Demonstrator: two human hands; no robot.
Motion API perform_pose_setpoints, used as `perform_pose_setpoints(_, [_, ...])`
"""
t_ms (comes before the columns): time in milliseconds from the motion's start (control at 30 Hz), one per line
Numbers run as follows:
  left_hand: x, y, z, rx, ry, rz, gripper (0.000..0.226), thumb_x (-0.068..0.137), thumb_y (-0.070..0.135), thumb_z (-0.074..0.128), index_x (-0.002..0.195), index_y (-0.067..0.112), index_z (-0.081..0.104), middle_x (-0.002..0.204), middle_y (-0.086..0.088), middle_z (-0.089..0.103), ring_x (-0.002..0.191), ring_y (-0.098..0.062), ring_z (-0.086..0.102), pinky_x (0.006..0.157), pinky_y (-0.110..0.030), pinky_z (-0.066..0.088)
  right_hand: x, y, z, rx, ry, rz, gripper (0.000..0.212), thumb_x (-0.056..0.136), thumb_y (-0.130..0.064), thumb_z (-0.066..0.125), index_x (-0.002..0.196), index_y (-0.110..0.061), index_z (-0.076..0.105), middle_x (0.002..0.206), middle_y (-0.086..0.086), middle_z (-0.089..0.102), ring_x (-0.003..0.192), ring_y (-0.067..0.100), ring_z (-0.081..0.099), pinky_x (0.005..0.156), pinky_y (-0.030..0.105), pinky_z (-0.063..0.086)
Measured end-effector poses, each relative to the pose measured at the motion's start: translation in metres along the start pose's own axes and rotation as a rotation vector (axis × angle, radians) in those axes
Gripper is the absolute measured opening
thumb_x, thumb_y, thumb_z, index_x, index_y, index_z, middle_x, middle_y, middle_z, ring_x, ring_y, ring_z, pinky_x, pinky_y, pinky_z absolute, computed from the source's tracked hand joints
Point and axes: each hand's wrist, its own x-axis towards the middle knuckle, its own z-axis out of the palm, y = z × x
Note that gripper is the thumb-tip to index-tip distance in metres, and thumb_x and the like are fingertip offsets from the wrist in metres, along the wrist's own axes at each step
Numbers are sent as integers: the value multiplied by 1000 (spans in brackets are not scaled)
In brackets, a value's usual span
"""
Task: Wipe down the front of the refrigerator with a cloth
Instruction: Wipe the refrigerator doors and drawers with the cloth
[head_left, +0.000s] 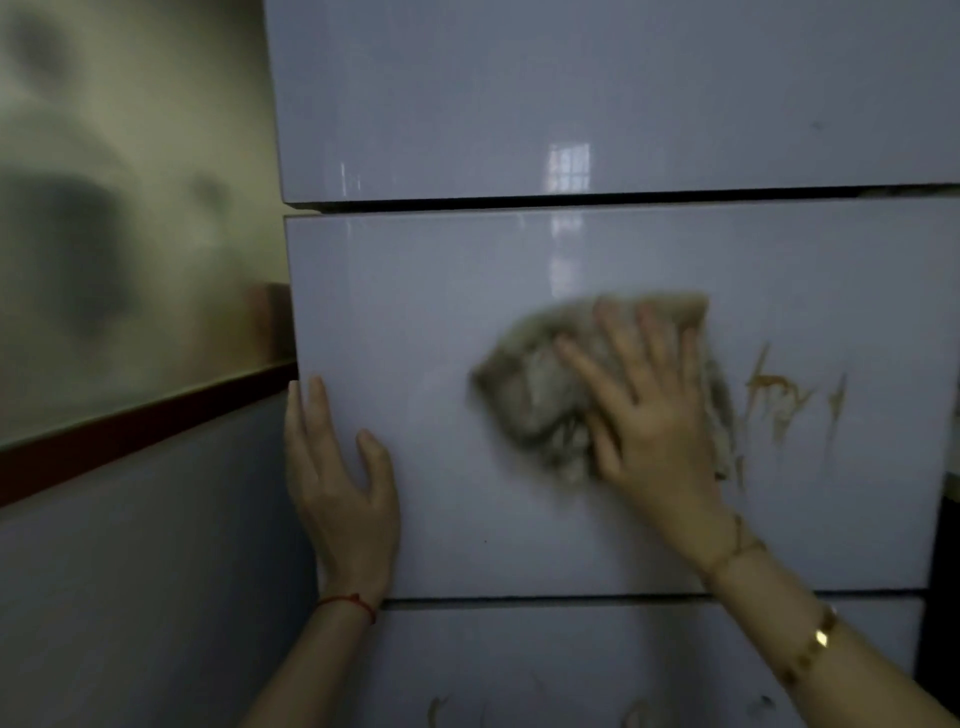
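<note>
A glossy pale grey refrigerator (415, 312) fills the view, with three door panels split by dark gaps. My right hand (649, 410) lies flat, fingers spread, pressing a crumpled beige-grey cloth (530, 400) against the middle panel; the cloth is blurred. Brown smears (776, 400) streak the panel just right of the cloth. My left hand (337, 483) rests on the left edge of the middle panel, fingers around the side and thumb on the front. More brown marks (436, 709) show on the bottom panel.
To the left stands a wall (130, 260), pale and stained above, grey below, with a dark red stripe (130, 441) between. A dark gap (943, 571) runs along the refrigerator's right side.
</note>
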Motion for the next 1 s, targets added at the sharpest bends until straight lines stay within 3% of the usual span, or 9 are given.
perform_pose_setpoints(133, [-1, 1, 4, 3, 28, 3, 57, 97, 20, 41, 152, 13, 28, 159, -7, 27, 146, -6, 24, 119, -17, 19, 52, 12, 0, 7, 102, 166, 51, 100, -27, 48, 151, -24, 40, 162, 11, 27, 152, 36, 15, 124, 60, 4])
perform_pose_setpoints(367, [-1, 0, 4, 27, 35, 20, 56, 98, 18, 42, 152, 12, 29, 158, -9, 29, 146, -9, 25, 119, -18, 21, -39, -11, 1, -10, -45, -45, 53, 96, -21, 56, 147, -24, 45, 160, 11, 32, 152, 35, 18, 123, 59, 10])
perform_pose_setpoints(467, [-2, -1, 4, 30, 36, 16, 56, 97, 18, 43, 152, 12, 29, 158, -9, 29, 145, -9, 26, 118, -16, 21, -2, 11, -5, -20, -18, -51, 54, 95, -24, 52, 148, -27, 42, 160, 12, 30, 151, 37, 18, 124, 59, 7])
perform_pose_setpoints(633, [-1, 0, 4, 34, 43, 24, 56, 97, 18, 43, 151, 11, 30, 157, -10, 30, 145, -9, 27, 118, -16, 21, 68, 29, -8, -1, 90, 145, 56, 97, -26, 52, 151, -26, 39, 162, 11, 27, 152, 36, 15, 124, 60, 5])
perform_pose_setpoints(767, [-1, 0, 3, 45, 41, 7, 56, 97, 22, 42, 151, 13, 31, 157, -9, 30, 145, -11, 29, 118, -16, 22, -6, -7, 6, 35, -16, -62, 55, 95, -23, 57, 148, -24, 44, 161, 14, 28, 151, 41, 17, 121, 63, 13])
perform_pose_setpoints(867, [-1, 1, 2, 33, 30, 21, 56, 97, 22, 43, 151, 11, 31, 157, -9, 30, 146, -14, 30, 118, -17, 23, -62, -19, 7, -18, -129, -239, 53, 96, -24, 56, 148, -27, 44, 159, 10, 34, 150, 36, 23, 122, 58, 15])
perform_pose_setpoints(1000, [-1, 0, 2, 29, 26, 21, 57, 97, 20, 43, 151, 10, 30, 158, -9, 29, 146, -10, 27, 118, -15, 21, -21, 1, -1, -25, -56, -116, 51, 97, -27, 51, 148, -26, 45, 160, 12, 32, 150, 37, 22, 124, 58, 9])
